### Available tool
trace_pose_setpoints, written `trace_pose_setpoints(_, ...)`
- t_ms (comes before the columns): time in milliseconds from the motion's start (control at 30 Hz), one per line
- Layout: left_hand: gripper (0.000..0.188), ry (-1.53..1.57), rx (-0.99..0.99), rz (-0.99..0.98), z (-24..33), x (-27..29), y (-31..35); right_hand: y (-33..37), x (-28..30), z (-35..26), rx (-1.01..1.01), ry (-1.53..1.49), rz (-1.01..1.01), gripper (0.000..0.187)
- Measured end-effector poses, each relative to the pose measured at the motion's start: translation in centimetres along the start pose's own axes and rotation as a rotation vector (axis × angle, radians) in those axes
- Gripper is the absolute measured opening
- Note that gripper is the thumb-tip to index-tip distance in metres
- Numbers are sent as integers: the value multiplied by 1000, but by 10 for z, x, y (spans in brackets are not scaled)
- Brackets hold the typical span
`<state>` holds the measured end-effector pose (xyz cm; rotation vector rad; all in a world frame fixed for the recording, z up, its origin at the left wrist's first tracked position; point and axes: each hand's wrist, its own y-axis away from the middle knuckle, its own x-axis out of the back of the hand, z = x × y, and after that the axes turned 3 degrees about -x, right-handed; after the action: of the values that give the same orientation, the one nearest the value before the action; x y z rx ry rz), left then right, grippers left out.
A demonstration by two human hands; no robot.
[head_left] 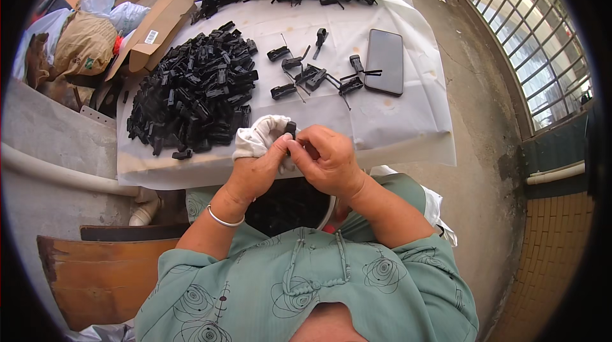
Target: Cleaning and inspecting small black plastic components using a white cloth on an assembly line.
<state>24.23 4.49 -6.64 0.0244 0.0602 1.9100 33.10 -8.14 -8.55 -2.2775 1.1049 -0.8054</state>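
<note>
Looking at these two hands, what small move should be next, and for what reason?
One cautious choice might be a gentle adjustment by the right hand on the small black plastic part, with the left hand steadying it. The left thumb lies against the part beside crumpled white cloth, and the right fingertips bunch close by; the exact contact is hidden.

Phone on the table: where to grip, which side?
Probably the phone's right long edge, coming from its right. It lies flat, so a fingertip would likely need to lift that edge; black parts sit by its left edge, one thin black strip reaching it.
</note>
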Motion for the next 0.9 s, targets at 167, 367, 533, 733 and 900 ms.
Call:
trace_pose_setpoints(167, 26, 84, -138, -34, -3, -4, 7, -3, 2, 4, -431, -211, -11, 14)
trace_pose_setpoints(367, 28, -54, -129, 33, 1, -2, 5, -10, 14, 3, -340, -185, -197, 21)
trace_pose_setpoints(533, 29, -116, -172, 89, 1, -2, 3, -7, 7, 8, -255, -194, -214, 23)
trace_pose_setpoints(733, 27, -481, -414, 168, -7, -6, 1, -4, -6, 8, -406, -229, -193, 23)
trace_pose_setpoints(900, 28, -472, -530, 209, -18, -3, -2, -1, -15, 9, -450, -295, -127, 23)
